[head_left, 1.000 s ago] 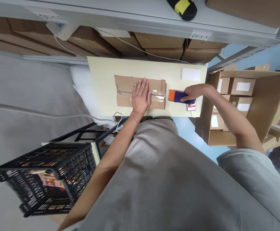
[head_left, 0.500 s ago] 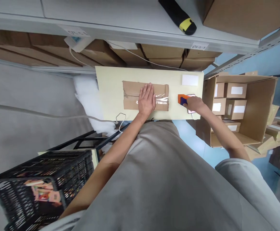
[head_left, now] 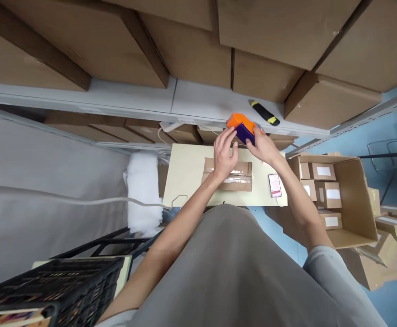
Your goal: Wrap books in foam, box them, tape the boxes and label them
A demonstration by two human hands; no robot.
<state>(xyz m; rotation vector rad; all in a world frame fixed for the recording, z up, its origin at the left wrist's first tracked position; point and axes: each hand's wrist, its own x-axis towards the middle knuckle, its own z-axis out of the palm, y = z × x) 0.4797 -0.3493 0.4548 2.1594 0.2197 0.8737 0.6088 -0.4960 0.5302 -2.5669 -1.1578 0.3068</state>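
My right hand (head_left: pixel 264 146) grips an orange and purple tape dispenser (head_left: pixel 242 128), lifted above the back of the table at the shelf edge. Close to the dispenser's left end is my left hand (head_left: pixel 224 156), its fingers stretched out and the thumb apart; whether the fingertips touch it I cannot tell. Beneath the left hand a cardboard box (head_left: pixel 237 181) with shiny clear tape along it lies on the pale table (head_left: pixel 185 175), partly covered by that hand. To the right of the box lies a phone (head_left: pixel 275 185) with its screen lit.
A black and yellow cutter knife (head_left: pixel 265 113) lies on the grey shelf (head_left: pixel 205 100), below big cartons. An open carton (head_left: pixel 355 200) of small labelled boxes stands right of the table. At left are white wrapping (head_left: pixel 144 190), a cable (head_left: pixel 82 200) and a black crate (head_left: pixel 52 290).
My right hand has raised the tape dispenser from the table, uncovering the phone. My left hand has lifted off the box toward the dispenser. The view has tilted upward.
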